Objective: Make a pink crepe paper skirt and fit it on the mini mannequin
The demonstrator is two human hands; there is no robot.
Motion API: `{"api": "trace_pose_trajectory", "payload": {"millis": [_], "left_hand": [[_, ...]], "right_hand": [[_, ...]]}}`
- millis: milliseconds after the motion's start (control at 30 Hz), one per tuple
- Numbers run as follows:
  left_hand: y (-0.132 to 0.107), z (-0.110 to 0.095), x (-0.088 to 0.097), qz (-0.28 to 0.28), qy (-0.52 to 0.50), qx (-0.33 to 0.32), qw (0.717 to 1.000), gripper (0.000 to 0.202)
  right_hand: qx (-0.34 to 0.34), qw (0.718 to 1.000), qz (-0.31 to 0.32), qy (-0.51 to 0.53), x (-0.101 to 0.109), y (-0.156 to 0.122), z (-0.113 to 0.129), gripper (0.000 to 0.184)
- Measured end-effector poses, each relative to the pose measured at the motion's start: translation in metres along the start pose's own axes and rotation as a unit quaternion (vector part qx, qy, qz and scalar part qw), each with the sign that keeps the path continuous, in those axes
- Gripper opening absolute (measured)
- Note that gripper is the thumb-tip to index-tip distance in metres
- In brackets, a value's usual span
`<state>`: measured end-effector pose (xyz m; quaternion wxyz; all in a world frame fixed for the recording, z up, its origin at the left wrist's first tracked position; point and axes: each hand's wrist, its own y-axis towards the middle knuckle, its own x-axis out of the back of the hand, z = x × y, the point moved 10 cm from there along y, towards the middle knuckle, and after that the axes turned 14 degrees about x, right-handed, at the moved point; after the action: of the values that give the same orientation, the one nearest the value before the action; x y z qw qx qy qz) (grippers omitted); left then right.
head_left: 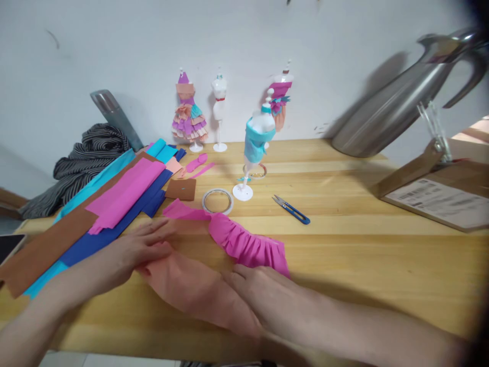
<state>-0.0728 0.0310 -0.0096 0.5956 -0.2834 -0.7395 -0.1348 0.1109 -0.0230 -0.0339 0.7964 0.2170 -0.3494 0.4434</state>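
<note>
A sheet of peach crepe paper (198, 285) stretches between my hands at the front of the table. My left hand (147, 242) grips its left end, thumb against the paper and fingers reaching forward, slightly blurred. At its right end, my right hand (255, 288) is closed on the paper with curled fingers; the fingertips are partly hidden. Just beyond lies a gathered pink crepe paper ruffle (248, 242), close to my right knuckles. Behind it are a roll of double-sided tape (217, 202), blue thread snips (292, 210) and a small mannequin (254, 142) wrapped in turquoise paper.
Layered crepe paper strips (126, 193) and a striped cloth (91, 153) lie at left. By the wall stand more mannequins, one in a ruffled dress (188, 120). A steel jug (397, 97) and a cardboard box (439, 188) are at right. A brown square (181, 189) lies mid-table.
</note>
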Motion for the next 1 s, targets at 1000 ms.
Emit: {"api": "trace_pose_trajectory", "payload": {"millis": [1000], "left_hand": [[0.078,-0.026,-0.071,0.083,-0.490,0.364,0.788,0.026]], "right_hand": [[0.143,0.977,-0.159,-0.026,0.045,0.018,-0.036,0.036]]}}
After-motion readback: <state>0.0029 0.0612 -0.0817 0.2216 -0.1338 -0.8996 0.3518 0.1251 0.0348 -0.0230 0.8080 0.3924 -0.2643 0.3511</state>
